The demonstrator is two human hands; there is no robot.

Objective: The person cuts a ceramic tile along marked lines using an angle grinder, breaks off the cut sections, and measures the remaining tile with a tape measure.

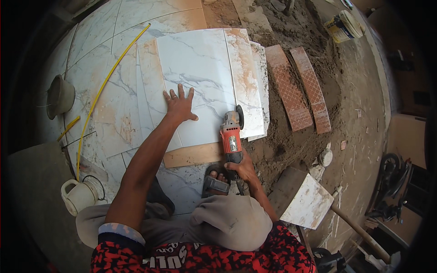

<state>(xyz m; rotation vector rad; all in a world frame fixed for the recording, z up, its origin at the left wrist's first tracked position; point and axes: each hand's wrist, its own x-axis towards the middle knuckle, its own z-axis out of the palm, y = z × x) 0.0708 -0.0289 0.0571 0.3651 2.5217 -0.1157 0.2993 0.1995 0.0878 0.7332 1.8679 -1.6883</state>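
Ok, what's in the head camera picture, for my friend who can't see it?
A person's right hand holds a red grinder, its disc at a white tile, while their left hand is spread on that tile. To the right, two reddish strips lie on dirt.

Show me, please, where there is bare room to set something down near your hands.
Free: the white tile beyond the left hand, and the dusty floor between that tile and the yellow tube. Crowded: the right hand, angle grinder and sandal sit close together.
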